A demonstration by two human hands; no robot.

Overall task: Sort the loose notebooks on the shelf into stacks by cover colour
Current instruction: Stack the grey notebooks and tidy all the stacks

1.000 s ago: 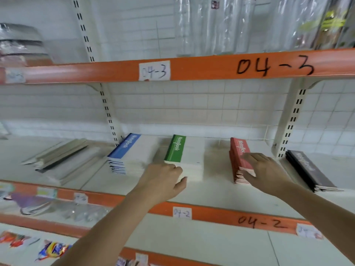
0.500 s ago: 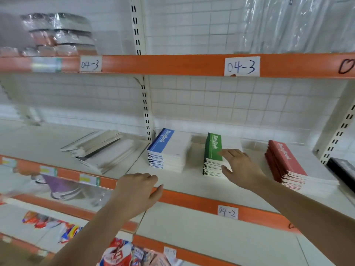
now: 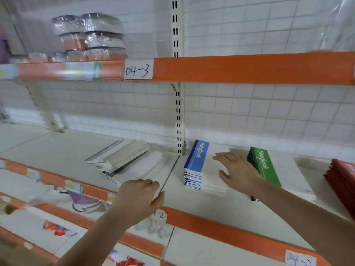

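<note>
The loose notebooks (image 3: pixel 123 160) lie in a messy pile on the shelf (image 3: pixel 192 196), left of the blue stack (image 3: pixel 199 167). The left hand (image 3: pixel 138 198), fingers curled and holding nothing, is nearer. The right hand (image 3: pixel 236 171) rests flat, fingers spread, on the blue stack.

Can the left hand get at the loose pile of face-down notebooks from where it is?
Probably yes. The left hand hovers at the shelf's front edge, just right of the loose pile, with nothing between them.

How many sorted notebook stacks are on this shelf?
3: blue stack under the right hand, green stack beside it, red stack at the right edge. More may sit out of view.
</note>
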